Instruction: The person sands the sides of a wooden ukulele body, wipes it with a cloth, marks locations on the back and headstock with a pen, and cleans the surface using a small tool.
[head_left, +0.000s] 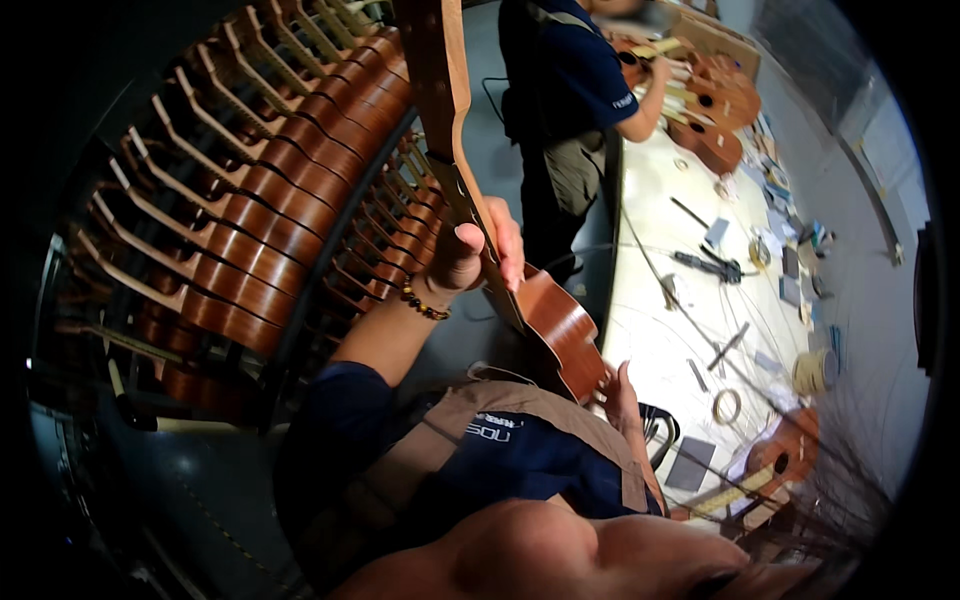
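I hold a brown wooden ukulele (562,325) on edge in front of me, with its neck pointing up and away. My left hand (478,250) is closed around the neck near the body, with the thumb on one side and the fingers on the other. A beaded bracelet circles that wrist. At the lower end of the body, my right hand (620,393) supports the rim with its fingers, partly hidden behind the wood. The headstock (432,70) runs out at the top edge of the picture.
To my left, a rack (335,220) carries rows of ukuleles. On the right runs a pale workbench (650,280) with tools, tape rolls (727,405), a grey rectangular pad (692,464) and another ukulele (785,452). A co-worker (570,90) stands ahead beside more instruments (705,100).
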